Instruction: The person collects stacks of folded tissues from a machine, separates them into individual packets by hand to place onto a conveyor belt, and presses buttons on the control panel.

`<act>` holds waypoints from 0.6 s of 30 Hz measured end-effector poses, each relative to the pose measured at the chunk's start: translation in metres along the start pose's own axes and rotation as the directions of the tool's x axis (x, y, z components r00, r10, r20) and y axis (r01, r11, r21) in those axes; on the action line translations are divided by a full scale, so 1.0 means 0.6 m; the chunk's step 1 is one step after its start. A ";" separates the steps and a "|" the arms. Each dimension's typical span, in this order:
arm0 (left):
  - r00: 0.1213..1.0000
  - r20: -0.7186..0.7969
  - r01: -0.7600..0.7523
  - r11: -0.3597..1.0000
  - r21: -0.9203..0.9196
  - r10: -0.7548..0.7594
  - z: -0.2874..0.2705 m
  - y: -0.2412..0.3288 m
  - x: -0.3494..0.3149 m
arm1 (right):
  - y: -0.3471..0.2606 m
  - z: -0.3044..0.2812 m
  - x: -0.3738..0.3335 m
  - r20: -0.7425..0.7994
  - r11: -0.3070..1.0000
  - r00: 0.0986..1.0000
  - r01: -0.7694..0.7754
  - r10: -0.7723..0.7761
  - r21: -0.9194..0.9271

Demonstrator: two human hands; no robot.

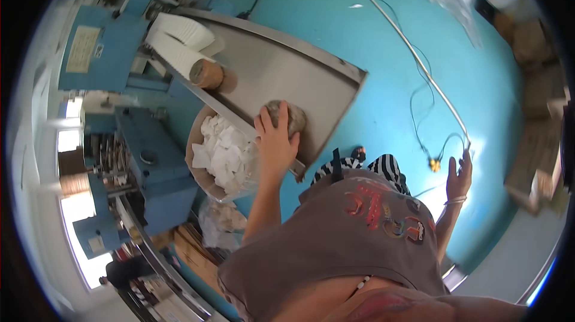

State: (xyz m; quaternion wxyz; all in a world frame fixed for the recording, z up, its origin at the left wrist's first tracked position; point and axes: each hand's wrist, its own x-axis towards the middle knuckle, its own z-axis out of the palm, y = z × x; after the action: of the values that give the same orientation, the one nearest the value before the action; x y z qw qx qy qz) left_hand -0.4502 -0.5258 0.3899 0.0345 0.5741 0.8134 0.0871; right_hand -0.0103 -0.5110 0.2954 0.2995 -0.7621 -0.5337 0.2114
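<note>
Presently the left hand point(277, 136) lies over a grey-brown lump point(294, 120) on the table point(335, 91).
Its fingers spread across the lump; whether they grip, I cannot tell. From the lump, a brown roll point(205, 75) sits at ten o'clock, white stacks point(179, 38) beyond it, and a bin point(193, 142) of white scraps point(223, 154) at eight. Toward four, the right hand point(459, 177) hangs loose, fingers extended, near a pole point(413, 49).

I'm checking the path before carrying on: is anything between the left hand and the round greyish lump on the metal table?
Nothing visible: the left hand lies right over the round greyish lump, fingers spread across it. The brown cylinder sits apart on the metal table, out of the way.
</note>
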 end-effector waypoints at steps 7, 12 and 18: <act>0.964 -0.244 0.130 0.989 0.065 -0.110 0.054 -0.040 0.179 | -0.173 0.121 0.359 0.335 0.854 0.808 0.519 -0.484 -0.019; 0.845 -0.389 0.451 0.880 0.150 -0.367 0.074 -0.124 0.383 | -0.218 0.192 0.583 0.503 0.815 0.698 0.579 -0.510 0.024; 0.598 -0.419 0.798 0.555 0.234 -0.683 0.074 -0.237 0.546 | -0.354 0.255 0.787 0.646 0.829 0.607 0.555 -0.463 0.073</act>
State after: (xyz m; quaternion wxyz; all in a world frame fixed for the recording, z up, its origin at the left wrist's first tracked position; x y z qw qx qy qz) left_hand -0.6863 -0.2596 0.3346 -0.1647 0.1482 0.9749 -0.0231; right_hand -0.0936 0.0213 0.3273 0.0950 -0.4775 -0.8101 0.3266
